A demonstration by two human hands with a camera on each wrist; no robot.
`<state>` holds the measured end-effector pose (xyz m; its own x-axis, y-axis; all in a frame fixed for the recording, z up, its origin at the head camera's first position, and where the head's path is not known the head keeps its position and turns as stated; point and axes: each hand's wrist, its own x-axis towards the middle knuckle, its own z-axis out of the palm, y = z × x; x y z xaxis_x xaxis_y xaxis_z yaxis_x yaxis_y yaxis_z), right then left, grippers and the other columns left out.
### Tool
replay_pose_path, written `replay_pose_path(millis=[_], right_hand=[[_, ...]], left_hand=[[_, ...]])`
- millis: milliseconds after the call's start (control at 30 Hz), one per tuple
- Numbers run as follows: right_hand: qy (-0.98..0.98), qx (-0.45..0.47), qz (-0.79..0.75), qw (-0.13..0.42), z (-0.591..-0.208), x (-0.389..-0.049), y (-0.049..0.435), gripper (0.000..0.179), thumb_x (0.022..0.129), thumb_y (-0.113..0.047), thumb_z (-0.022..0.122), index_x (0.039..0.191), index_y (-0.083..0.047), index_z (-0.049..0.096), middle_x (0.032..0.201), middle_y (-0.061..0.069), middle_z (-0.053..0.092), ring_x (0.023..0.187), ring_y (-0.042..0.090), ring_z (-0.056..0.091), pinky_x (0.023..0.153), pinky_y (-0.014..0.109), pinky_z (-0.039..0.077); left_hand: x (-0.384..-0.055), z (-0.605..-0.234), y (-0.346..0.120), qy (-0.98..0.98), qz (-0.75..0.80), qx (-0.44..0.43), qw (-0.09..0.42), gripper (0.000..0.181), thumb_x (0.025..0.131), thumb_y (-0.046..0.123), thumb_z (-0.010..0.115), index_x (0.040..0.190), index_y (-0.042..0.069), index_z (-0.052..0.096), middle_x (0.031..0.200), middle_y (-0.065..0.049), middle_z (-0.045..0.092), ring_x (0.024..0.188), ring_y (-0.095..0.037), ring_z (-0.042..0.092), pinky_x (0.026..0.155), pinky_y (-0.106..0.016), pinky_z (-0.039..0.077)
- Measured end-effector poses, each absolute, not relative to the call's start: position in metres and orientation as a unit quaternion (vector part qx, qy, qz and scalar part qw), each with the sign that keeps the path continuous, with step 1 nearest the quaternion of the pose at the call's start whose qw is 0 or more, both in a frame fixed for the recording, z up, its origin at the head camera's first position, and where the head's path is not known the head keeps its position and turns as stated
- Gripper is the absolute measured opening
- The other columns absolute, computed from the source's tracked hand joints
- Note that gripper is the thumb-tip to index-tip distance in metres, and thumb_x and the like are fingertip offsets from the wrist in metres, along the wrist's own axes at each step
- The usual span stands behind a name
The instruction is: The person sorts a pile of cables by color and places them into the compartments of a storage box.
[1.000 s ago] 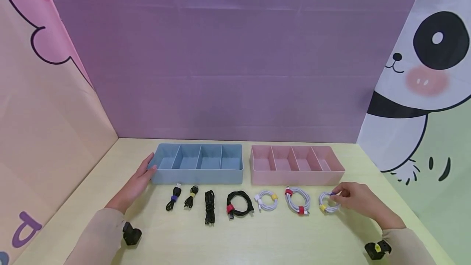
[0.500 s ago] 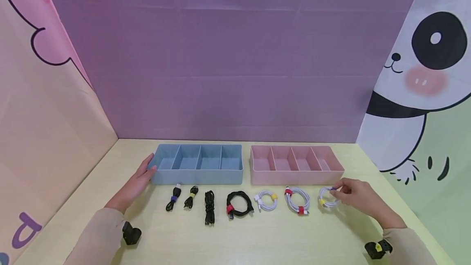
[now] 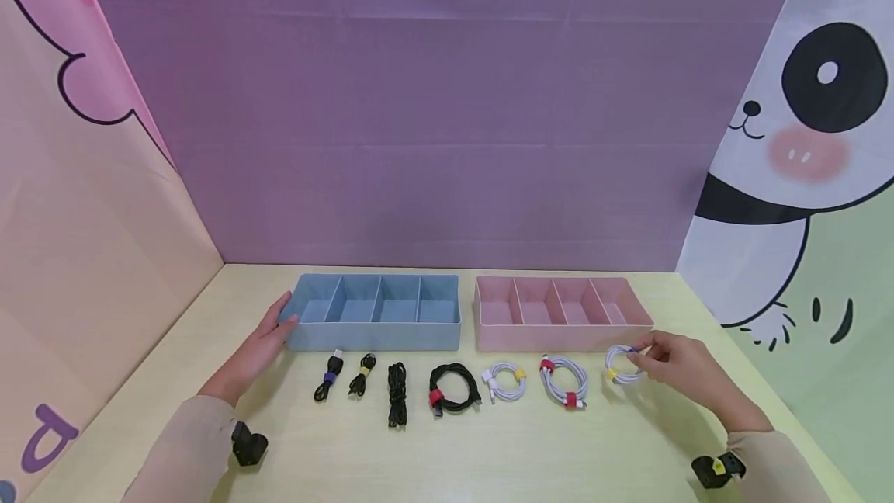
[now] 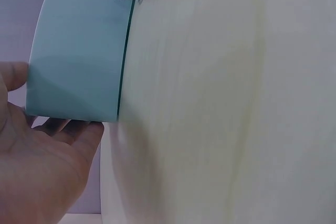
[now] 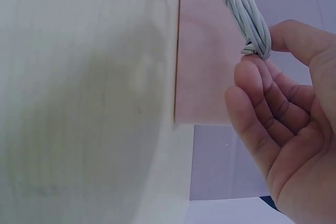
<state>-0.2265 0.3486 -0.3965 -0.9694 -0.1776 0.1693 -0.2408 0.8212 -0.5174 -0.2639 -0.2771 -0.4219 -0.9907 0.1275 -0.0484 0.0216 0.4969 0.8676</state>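
Observation:
My right hand [image 3: 680, 369] pinches a coiled white cable [image 3: 619, 367] between thumb and fingers, in front of the pink box's right end. A yellow tie shows on the coil's near side, a purple one by the fingertips. In the right wrist view the coil [image 5: 252, 22] hangs clear of the table, before the pink box [image 5: 205, 66]. My left hand [image 3: 261, 344] rests against the left end of the blue divided box [image 3: 377, 336], fingers fairly straight along it. The left wrist view shows the thumb at the top edge and fingertips [image 4: 92, 132] at the end of the blue box [image 4: 79, 66].
Both boxes have several compartments; the pink one [image 3: 566, 338] stands right of the blue. A row of bundled cables lies in front: several black ones, such as the red-tied coil [image 3: 455, 367], then a small white coil [image 3: 513, 394] and a red-tied white coil [image 3: 576, 367].
My right hand has lifted the white cable off the table and raised it slightly towards the pink box. The left hand stays at the blue box.

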Motion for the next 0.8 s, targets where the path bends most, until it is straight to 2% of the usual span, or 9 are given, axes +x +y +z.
replay_pose_path(millis=[300,800], right_hand=[[-0.952,0.105,0.274,0.089,-0.388,-0.232,0.349,0.018,0.093,-0.024,0.073,0.101,-0.008,0.070,0.073,-0.005,0.062,0.062,0.009,0.054,0.053,0.025,0.044],[-0.946,0.108,0.280,0.122,-0.379,-0.233,0.348,0.023,0.094,-0.022,0.071,0.106,-0.002,0.070,0.078,-0.001,0.066,0.065,0.010,0.057,0.054,0.025,0.046]], left_hand=[[-0.262,-0.421,-0.277,0.866,0.496,0.043,0.057,0.085,0.106,0.051,0.038,0.159,0.011,-0.014,0.163,-0.025,-0.015,0.146,-0.052,-0.011,0.108,-0.076,0.001],[-0.263,-0.421,-0.276,0.865,0.495,0.059,0.054,0.084,0.108,0.048,0.037,0.158,0.007,-0.018,0.161,-0.029,-0.018,0.144,-0.055,-0.013,0.107,-0.077,0.002]])
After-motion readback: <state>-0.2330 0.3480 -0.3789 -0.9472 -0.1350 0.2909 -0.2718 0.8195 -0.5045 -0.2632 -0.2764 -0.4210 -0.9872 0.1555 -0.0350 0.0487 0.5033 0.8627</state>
